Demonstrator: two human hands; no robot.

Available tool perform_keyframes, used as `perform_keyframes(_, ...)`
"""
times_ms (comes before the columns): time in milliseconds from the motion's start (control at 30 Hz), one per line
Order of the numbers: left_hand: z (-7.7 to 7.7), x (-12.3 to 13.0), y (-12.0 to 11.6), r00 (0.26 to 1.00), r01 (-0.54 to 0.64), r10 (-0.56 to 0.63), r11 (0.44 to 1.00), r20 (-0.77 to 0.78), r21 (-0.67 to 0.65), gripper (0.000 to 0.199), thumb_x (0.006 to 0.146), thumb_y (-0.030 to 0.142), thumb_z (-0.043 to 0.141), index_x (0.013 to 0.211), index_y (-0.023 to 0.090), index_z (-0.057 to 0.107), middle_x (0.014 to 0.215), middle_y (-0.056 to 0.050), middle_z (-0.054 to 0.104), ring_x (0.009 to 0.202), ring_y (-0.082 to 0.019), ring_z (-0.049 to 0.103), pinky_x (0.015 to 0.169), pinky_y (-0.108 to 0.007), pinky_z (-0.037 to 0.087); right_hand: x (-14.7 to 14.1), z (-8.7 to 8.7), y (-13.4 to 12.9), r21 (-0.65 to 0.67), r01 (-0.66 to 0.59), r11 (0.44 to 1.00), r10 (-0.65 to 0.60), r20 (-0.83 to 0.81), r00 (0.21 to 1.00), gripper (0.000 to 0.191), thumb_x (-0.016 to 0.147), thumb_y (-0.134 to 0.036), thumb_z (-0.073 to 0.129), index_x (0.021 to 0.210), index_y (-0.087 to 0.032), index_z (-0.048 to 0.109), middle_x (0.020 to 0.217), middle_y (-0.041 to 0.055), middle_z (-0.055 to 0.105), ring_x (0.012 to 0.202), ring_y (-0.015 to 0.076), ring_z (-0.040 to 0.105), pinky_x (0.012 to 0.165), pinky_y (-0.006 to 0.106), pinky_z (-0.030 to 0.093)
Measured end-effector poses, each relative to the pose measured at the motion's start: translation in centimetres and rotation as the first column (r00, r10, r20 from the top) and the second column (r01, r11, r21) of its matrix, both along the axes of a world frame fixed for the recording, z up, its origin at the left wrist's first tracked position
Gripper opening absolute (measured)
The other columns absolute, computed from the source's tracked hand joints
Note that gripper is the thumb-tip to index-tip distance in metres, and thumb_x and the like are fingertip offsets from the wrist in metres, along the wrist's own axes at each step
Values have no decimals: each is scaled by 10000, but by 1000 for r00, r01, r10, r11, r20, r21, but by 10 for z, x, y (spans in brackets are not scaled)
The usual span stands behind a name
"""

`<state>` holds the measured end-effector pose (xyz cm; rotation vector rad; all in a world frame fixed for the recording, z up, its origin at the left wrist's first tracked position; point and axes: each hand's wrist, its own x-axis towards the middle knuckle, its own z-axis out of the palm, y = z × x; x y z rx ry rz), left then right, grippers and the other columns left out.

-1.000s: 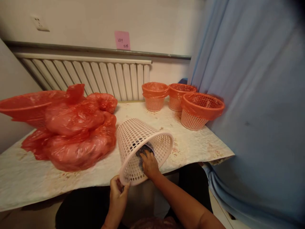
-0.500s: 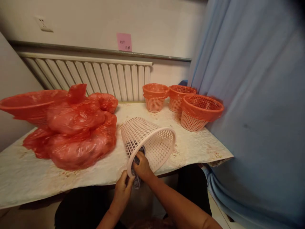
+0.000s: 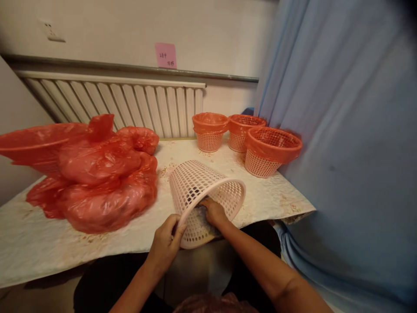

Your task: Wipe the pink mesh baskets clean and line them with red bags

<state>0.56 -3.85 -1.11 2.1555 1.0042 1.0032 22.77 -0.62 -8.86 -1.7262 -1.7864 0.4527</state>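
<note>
A pale pink perforated plastic wastebasket (image 3: 189, 176) lies tilted on its side at the table's front edge, its mouth facing me and to the right. My left hand (image 3: 167, 238) is closed on the near left part of its rim, thumb on one side and fingers on the other. Through the mouth reaches my right hand (image 3: 215, 213), fingers bent around a dark cloth (image 3: 204, 201) inside. Only a little of that cloth shows; dark patches of it appear through the holes in the wall.
Three wastebaskets lined with red bags stand at the back right: one by the radiator (image 3: 209, 130), one behind (image 3: 239, 137), one nearer (image 3: 262, 165). Bulging red plastic bags (image 3: 107, 200) and a red-lined basket (image 3: 39, 139) fill the left. A blue curtain (image 3: 345, 152) hangs right.
My right hand has moved deeper into the wastebasket with the cloth, which hung over the rim before. The wastebasket has turned slightly, and my left hand holds the rim a bit higher.
</note>
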Motion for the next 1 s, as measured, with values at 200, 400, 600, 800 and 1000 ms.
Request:
perform_keyframes(200, -5, 11, 4, 998, -28, 33, 995, -45, 96, 231, 942, 350, 429, 805, 201, 540, 667, 26, 532, 608, -141, 533, 599, -247, 411, -67, 11, -10, 87, -13, 996, 47, -395, 918, 363, 850, -173, 482, 1193, -189, 600, 1053, 4, 701, 929, 163, 655, 800, 256, 517)
perform_keyframes(400, 3, 12, 6, 993, -25, 42, 988, -106, 155, 217, 945, 333, 418, 829, 199, 545, 705, 12, 545, 646, -148, 543, 611, -249, 417, -70, 4, -25, 194, -125, 973, 150, -123, 981, 336, 882, -197, 496, 1201, -230, 594, 1228, 40, 614, 1022, 189, 590, 900, 304, 470)
perform_keyframes(600, 8, 16, 7, 993, -14, 28, 993, -111, 121, 228, 949, 334, 417, 788, 202, 509, 714, 14, 532, 657, -147, 527, 608, -249, 401, 3, -13, -25, -80, -51, 995, 78, 373, 925, 279, 924, -216, 429, 1104, -251, 639, 1188, 65, 608, 956, 214, 580, 826, 324, 463)
perform_keyframes(800, -23, 11, 1, 992, -112, 112, 994, 62, -14, 228, 926, 375, 454, 768, 216, 488, 624, 56, 467, 563, -128, 472, 553, -231, 392, 15, -27, -19, -66, 88, 994, -61, 335, 940, 379, 861, -125, 438, 1174, -264, 602, 1317, 50, 545, 1026, 194, 585, 891, 304, 440)
perform_keyframes(1000, -96, 7, -12, 989, -118, 135, 964, 56, -239, 237, 808, 422, 540, 865, 194, 571, 783, -35, 662, 721, -211, 624, 665, -319, 515, 1, -39, -18, -66, 166, 984, -145, 246, 959, 391, 868, -302, 533, 1250, -221, 553, 1408, 104, 469, 1157, 241, 541, 986, 363, 411)
